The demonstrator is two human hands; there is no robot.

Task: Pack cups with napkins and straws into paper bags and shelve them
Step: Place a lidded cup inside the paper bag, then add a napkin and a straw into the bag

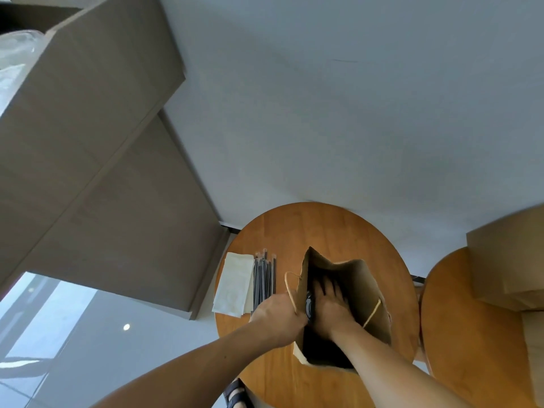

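Note:
A brown paper bag (363, 293) with twine handles stands open on a round wooden table (321, 228). My left hand (279, 315) grips the bag's left rim near a handle. My right hand (331, 304) reaches down inside the bag, fingers spread in the dark interior. A small black-and-white object, only partly visible, sits just inside the rim beside that hand. Left of the bag lie a stack of white napkins (234, 284) and several dark wrapped straws (264, 278).
A tall wooden shelf unit (97, 148) rises at the left, with clear plastic cups (14, 60) at its top edge. A second round table (471, 334) at the right holds stacked brown paper bags (512, 260). A grey wall stands behind.

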